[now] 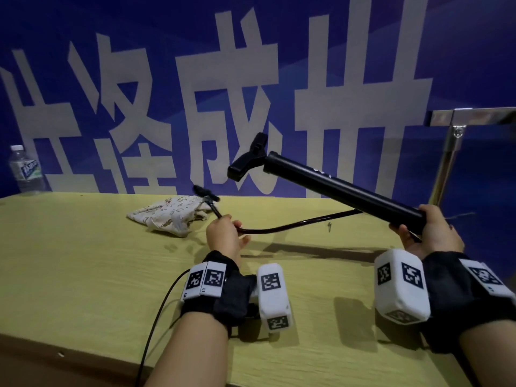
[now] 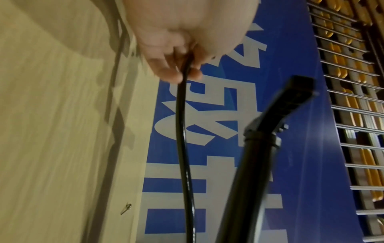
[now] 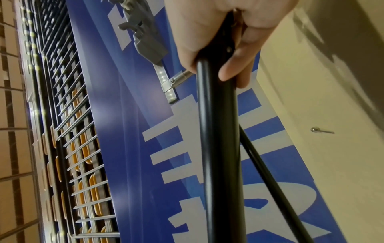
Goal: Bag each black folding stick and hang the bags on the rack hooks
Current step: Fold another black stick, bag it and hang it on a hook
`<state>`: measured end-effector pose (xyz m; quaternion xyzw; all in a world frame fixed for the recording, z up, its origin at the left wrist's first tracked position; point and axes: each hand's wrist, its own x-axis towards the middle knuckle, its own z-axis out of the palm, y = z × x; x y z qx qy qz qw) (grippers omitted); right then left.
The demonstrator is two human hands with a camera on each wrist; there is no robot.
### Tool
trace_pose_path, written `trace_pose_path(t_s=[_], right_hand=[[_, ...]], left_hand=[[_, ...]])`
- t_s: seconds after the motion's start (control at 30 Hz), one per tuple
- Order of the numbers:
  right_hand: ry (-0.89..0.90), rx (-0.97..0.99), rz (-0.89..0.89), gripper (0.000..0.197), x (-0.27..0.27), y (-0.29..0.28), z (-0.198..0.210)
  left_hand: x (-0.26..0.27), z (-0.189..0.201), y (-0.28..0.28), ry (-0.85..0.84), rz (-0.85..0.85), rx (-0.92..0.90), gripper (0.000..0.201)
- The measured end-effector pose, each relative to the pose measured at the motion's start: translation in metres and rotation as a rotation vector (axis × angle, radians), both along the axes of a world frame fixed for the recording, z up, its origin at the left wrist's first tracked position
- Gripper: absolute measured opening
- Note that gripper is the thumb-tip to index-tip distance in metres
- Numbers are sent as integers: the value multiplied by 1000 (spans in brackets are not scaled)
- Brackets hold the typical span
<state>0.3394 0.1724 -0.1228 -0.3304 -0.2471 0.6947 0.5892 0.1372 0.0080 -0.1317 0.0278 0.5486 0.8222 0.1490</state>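
Observation:
My right hand grips the lower end of a thick black tube with a T-shaped handle, held tilted above the table; the tube runs down the right wrist view. A thin black hose runs from that end leftward to my left hand, which pinches it near its nozzle tip. The hose hangs from my fingers in the left wrist view. A cream printed cloth bag lies on the table behind my left hand.
The yellow-green table ends at a blue banner wall. A clear water bottle stands at the far left. A metal rack frame rises at the right. A small metal pin lies on the table.

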Motion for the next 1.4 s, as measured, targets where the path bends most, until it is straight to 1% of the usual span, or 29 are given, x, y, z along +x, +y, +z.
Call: trace_pose_path(t_s=[0.03,0.1,0.13,0.2,0.3,0.47,0.63,0.73,0.83,0.87,0.93,0.97,1.0,1.03,1.07,1.1,1.17,1.2,1.27,1.4], right_hand=[[4,13,-9,10,-1,-1,-1],[-1,35,-42,30,-5,-1,-5],[-8,45,-59,34,-7,-1,-5],[-39,76,-76,32,-9,0,-7],[-118,108,-66,31,-10,5,-11],[-209,110,-13,30,-9,11,-14],[-200,111,-10,26,-11,11,-14],[-159,97,-74,37,-9,10,-14],[-80,75,-120,41,-9,8,-11],[-59,61,-130,41,-9,7,-10],[-30,44,-126,42,-10,4,-7],[-17,42,-112,43,-10,4,-6],[-7,42,-93,42,-10,4,-6],[-1,38,-74,39,-9,4,-5],[-1,32,-57,35,-8,4,-5],[-1,28,-37,28,-6,5,-6],[-14,27,1,14,-4,7,-6],[-29,34,18,7,-3,8,-6],[-88,59,61,6,0,12,-8],[-208,121,97,7,6,16,-9]], left_hand=[[0,1,-2,22,45,18,12],[3,2,-3,112,141,42,15],[5,4,-3,158,176,74,17],[8,6,-2,222,204,161,24],[9,9,-4,275,203,237,24],[12,16,-9,401,176,240,21],[13,15,-10,440,178,189,25],[14,15,-7,467,212,181,28],[11,14,-1,425,217,185,32],[10,12,1,397,203,172,30],[7,7,6,323,154,149,19],[7,5,8,261,118,145,23],[6,2,9,203,75,137,30],[5,0,10,138,47,130,34],[3,0,9,57,17,125,31],[2,0,6,-33,-21,146,24],[-3,3,-2,-193,-74,296,14],[-8,3,-6,-238,-89,379,14],[-19,2,-13,-264,-144,464,20],[-29,7,-25,-143,-287,429,26]])
